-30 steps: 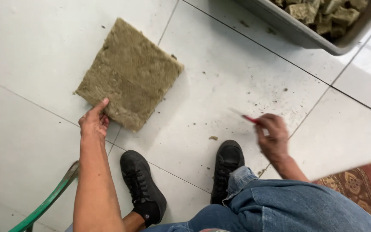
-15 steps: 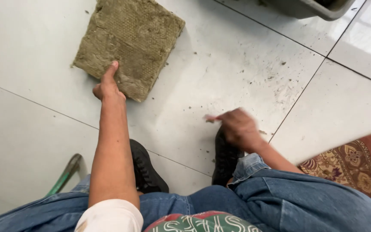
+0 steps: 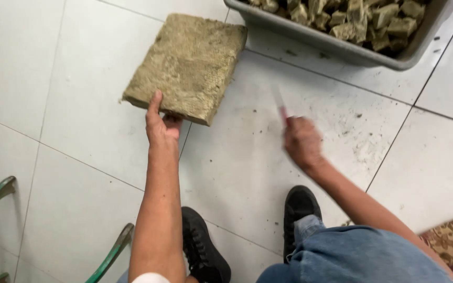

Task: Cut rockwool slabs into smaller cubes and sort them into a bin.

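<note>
White tiles — slab atop left hand

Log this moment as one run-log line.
left hand: grips near edge of fibrous slab | right hand: holds blurred red-handled blade | grey tub of cut blocks behind

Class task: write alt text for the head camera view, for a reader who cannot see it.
Seen from above, a person's left hand grips the near edge of a square, fibrous olive-brown slab on a white tiled floor, while the blurred right hand holds a thin red-handled tool. A grey tub of similar cut cubes sits at top right; black shoes and jeans show below.
</note>
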